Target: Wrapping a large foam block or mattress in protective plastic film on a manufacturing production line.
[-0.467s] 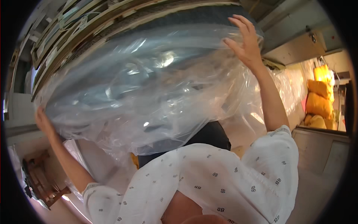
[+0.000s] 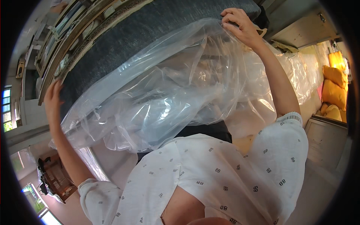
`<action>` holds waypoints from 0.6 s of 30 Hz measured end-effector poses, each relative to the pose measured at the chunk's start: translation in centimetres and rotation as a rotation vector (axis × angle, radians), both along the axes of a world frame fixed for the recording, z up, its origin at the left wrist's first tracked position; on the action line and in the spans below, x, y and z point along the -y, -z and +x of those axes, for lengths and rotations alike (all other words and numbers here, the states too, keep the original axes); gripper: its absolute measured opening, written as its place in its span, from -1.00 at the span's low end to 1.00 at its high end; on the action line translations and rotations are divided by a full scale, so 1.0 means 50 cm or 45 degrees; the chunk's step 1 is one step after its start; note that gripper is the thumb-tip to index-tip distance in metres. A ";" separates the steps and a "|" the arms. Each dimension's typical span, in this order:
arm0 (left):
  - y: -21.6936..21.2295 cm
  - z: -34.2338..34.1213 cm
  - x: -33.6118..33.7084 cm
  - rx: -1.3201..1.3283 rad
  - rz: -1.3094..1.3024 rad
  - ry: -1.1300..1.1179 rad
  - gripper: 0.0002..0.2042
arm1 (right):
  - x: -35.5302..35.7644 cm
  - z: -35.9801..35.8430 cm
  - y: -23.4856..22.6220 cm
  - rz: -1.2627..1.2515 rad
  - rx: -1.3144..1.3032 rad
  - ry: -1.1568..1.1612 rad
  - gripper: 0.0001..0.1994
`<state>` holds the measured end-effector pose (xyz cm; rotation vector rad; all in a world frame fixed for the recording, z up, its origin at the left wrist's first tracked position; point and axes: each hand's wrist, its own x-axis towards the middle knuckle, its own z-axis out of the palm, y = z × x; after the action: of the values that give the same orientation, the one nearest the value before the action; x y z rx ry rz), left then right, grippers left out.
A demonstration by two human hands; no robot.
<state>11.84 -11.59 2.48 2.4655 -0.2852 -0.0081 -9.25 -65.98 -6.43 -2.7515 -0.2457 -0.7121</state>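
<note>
A crumpled clear plastic sheet point(image 2: 161, 101) spreads over the near part of a long dark grey-black padded surface point(image 2: 123, 48). Its far edge rises toward my right hand point(image 2: 243, 30), whose curled fingers and thumb close on the plastic at the far right. At the left end of the dark surface is my left hand point(image 2: 53, 99), slightly blurred, with fingers apart and nothing visible in them. The plastic's left corner lies below that hand, near my wrist. Folds of the sheet hang down toward my body, over dark cloth at my lap.
Wooden frames or slats point(image 2: 71, 45) run along the far left side. More clear plastic point(image 2: 300, 75) lies at the right, beyond my arm. Yellow-orange bundles point(image 2: 335, 88) are stacked at the far right. A brown wooden piece of furniture point(image 2: 56, 176) stands at the lower left.
The plastic has slid nearer, baring more of the dark surface. My right hand's spread fingers have curled onto its edge. My left hand has moved up and off the sheet's left corner.
</note>
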 end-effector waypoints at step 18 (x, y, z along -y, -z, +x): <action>0.099 -0.153 0.001 0.293 -0.467 -0.121 -0.78 | -0.136 -0.118 -0.046 0.113 -0.911 -0.189 -0.77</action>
<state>4.18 -11.65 -2.47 2.1111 -0.2431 0.3408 -15.13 -59.20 -4.11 -2.6627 -0.2424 0.3041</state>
